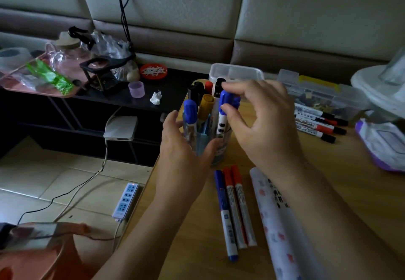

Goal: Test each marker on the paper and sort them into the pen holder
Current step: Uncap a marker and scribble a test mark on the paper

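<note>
A clear pen holder (222, 148) stands near the wooden table's left edge, filled with several upright markers. My right hand (260, 124) pinches the blue cap of a white marker (223, 115) that stands in the holder. My left hand (182, 148) curls round the holder's left side, thumb on its front. Three markers lie flat in front of the holder: one blue (225, 214) and two red (238, 207). A rolled sheet of paper (276, 225) lies to their right, partly under my right forearm.
Several more markers (317, 124) lie at the table's right beside a clear compartment box (324, 91). A white container (235, 72) sits behind the holder. A wipes pack (381, 144) is at far right. A dark shelf, a power strip (126, 201) and cables lie left.
</note>
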